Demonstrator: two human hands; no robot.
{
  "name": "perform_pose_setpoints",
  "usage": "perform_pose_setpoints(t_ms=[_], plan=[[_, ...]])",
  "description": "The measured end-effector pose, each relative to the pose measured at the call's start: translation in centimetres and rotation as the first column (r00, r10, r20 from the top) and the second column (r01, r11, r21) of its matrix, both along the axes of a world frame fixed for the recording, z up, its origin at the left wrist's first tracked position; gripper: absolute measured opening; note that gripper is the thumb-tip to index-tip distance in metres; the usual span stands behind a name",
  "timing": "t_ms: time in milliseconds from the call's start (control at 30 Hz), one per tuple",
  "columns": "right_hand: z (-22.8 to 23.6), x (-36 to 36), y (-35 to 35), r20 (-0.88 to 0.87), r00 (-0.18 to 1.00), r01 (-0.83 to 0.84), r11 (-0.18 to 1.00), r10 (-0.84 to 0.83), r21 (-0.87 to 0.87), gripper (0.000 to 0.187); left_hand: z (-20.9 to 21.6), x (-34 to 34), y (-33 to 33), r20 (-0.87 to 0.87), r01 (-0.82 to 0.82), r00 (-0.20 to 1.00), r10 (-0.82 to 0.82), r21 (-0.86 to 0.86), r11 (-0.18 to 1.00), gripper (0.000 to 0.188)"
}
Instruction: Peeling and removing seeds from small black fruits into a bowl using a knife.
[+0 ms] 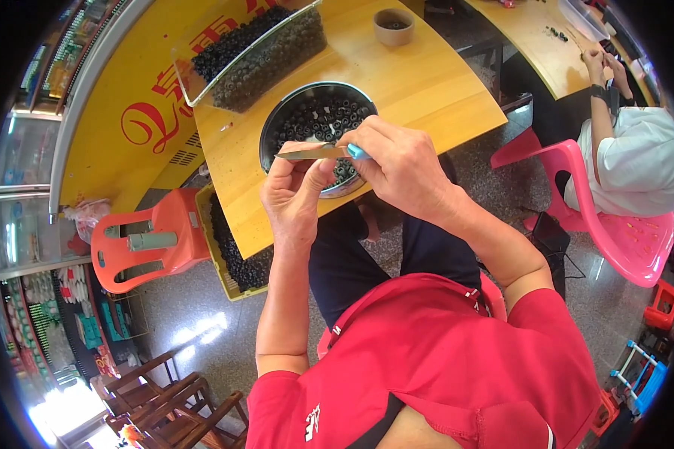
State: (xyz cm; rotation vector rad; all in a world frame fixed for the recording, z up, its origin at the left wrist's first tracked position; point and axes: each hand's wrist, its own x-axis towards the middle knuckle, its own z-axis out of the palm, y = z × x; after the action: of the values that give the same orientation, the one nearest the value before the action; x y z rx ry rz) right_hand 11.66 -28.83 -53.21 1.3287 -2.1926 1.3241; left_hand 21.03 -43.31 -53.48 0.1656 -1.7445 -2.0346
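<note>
My right hand [408, 165] is closed around the blue handle [358, 152] of a small knife, whose blade [307, 154] points left. Just below the blade, my left hand [290, 198] has its thumb and fingers pinched together. Whatever they grip is too small and hidden to make out. Both hands are over the near side of a round, dark-walled bowl [265, 141]. Inside it lie many small black ring-like pieces [314, 116], some with pale bits among them. The hands cover part of the bowl's near rim.
The bowl stands on a wooden table [442, 97]. Behind it are a clear bin [190, 102] of black pieces and a brown pot [394, 37]. A yellow crate [247, 295] and orange chair [180, 224] stand left. Another person [636, 150] sits right on a pink chair [603, 217].
</note>
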Motion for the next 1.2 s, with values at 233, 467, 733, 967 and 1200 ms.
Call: perform_pose_setpoints(t_ms=[233, 467, 733, 967, 1200], plan=[[-0.1, 0.0, 0.0, 0.007, 1.0, 0.004, 1.0, -0.004, 0.003, 0.017, -0.1, 0.0, 0.1, 0.005, -0.013, 1.0, 0.013, 0.021, 1.0, 0.015], [-1.6, -0.8, -0.4, 0.001, 0.999, 0.054, 0.996, -0.055, 0.074, 0.011, 0.0, 0.7, -0.4, -0.233, 0.201, 0.962, -0.144, 0.244, 0.949, 0.014], [-0.7, -2.8, 1.2, 0.11, 0.984, 0.14, 0.99, -0.139, -0.001, 0.017, 1.2, -0.5, -4.8, -0.022, 0.053, 0.999, -0.05, 0.571, 0.819, 0.02], [-0.8, -2.8, 1.5, 0.183, 0.978, 0.099, 0.995, -0.096, -0.008, 0.019, -0.9, -5.2, -7.8, 0.413, 0.175, 0.89, -0.194, 0.084, 0.981, 0.019], [-0.9, -2.7, 1.9, 0.178, 0.98, 0.094, 0.995, -0.091, -0.011, 0.019, -2.8, -7.4, -6.3, 0.593, 0.509, 0.781, 0.195, -0.787, 0.349, 0.027]])
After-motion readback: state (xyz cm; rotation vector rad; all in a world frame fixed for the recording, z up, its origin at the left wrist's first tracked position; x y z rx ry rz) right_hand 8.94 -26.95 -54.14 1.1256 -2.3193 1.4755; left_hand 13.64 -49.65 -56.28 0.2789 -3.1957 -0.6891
